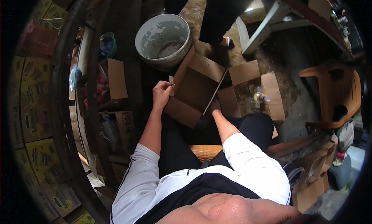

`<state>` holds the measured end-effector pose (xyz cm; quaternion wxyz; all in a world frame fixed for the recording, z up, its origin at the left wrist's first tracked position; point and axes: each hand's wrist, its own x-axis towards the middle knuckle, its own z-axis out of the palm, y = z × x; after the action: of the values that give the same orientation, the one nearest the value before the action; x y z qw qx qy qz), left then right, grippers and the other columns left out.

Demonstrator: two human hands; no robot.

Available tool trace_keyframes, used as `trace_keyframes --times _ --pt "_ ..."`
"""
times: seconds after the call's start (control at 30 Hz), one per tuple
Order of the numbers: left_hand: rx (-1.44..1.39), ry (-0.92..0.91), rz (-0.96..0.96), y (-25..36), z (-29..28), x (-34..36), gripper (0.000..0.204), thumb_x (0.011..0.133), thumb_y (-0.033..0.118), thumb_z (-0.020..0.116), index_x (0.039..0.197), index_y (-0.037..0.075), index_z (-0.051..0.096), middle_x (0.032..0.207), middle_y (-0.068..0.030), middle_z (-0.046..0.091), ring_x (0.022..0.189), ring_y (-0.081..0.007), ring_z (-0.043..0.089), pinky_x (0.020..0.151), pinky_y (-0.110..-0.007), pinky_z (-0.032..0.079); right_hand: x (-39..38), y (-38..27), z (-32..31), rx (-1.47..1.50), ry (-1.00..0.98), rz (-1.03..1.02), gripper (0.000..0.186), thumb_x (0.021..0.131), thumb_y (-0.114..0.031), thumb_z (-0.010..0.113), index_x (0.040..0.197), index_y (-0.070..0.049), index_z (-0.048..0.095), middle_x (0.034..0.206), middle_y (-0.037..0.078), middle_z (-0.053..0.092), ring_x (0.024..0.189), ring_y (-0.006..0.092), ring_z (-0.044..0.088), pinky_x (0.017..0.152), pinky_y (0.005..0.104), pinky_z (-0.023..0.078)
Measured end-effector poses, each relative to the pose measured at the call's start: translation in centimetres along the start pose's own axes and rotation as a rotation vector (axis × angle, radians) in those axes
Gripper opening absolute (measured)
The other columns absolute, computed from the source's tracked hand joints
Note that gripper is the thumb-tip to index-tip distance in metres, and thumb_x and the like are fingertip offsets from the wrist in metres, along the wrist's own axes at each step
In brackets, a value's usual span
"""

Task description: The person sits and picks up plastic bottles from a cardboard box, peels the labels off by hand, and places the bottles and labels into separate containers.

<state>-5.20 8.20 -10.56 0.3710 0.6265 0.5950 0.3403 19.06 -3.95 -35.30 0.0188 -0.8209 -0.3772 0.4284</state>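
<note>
An open cardboard box (197, 86) is tilted between my knees, its flaps spread and its inside showing. At the box's left edge my left hand (162, 91) is closed in a pinch on a narrow pale strip (171, 81), which looks like tape. My right hand (215, 106) is against the outside of the box's right side. Its fingers are hidden behind the cardboard, so their grip does not show. Just right of it stands a second open carton (273, 93) with clear bottles (259, 98) inside.
A large, stained whitish bucket (163, 40) stands beyond the box. A person in dark trousers (219, 18) stands at the far side. An orange plastic chair (352, 92) is at the right. Stacked yellow cartons (37, 104) line the left, behind dark shelf posts.
</note>
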Motion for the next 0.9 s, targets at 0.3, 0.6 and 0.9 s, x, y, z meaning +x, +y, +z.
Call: trace_keyframes --times 0.3,0.6,0.9 --pt "0.001 -0.057 -0.044 1.2 1.5 0.8 0.011 0.077 0.002 0.071 0.08 -0.006 0.064 0.076 -0.0091 0.061 0.065 -0.0153 0.062 0.06 -0.028 0.048 4.7 5.7 2.5 -0.956 0.082 -0.389 0.045 0.092 -0.023 0.045 0.133 -0.005 0.05 0.143 0.016 0.039 0.131 0.0319 0.038 0.102 0.0433 0.037" --pt "-0.022 -0.158 -0.121 1.8 1.8 1.5 0.018 0.08 0.008 0.073 0.081 -0.005 0.062 0.077 -0.0033 0.057 0.071 -0.0095 0.059 0.064 -0.026 0.047 8.9 8.7 7.4 -1.524 0.542 -0.444 0.046 0.096 -0.032 0.036 0.134 -0.011 0.05 0.135 0.012 0.05 0.127 0.0289 0.042 0.101 0.0424 0.034" --pt "-0.069 -0.138 -0.098 1.1 2.1 1.6 0.016 0.078 0.008 0.074 0.081 -0.005 0.065 0.076 -0.0074 0.06 0.067 -0.0135 0.061 0.059 -0.028 0.048 9.7 10.2 7.1 -1.37 0.454 -0.461 0.044 0.093 -0.028 0.043 0.13 -0.009 0.055 0.13 0.01 0.054 0.127 0.0242 0.041 0.1 0.0404 0.033"
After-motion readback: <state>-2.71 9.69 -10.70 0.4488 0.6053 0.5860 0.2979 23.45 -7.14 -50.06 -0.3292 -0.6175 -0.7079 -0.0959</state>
